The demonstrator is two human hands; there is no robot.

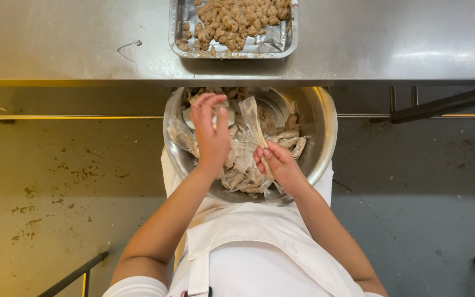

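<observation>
A large steel bowl (pixel 325 126) rests on my lap under the table edge, filled with several clear plastic wrappers and brown, crumb-coated pieces. My left hand (pixel 210 135) reaches into the bowl, its fingertips pinching a small pale item near the bowl's far side. At the bowl's near right, my right hand (pixel 277 165) is closed on a clear plastic wrapper (pixel 252 122) that stands up from its fingers. I wear a white apron.
A foil tray (pixel 273 45) with several brown coated pieces sits on the steel table (pixel 391 44) straight ahead. A bent wire clip (pixel 129 46) lies on the table to the left. Below are a stained floor, table rails and bars.
</observation>
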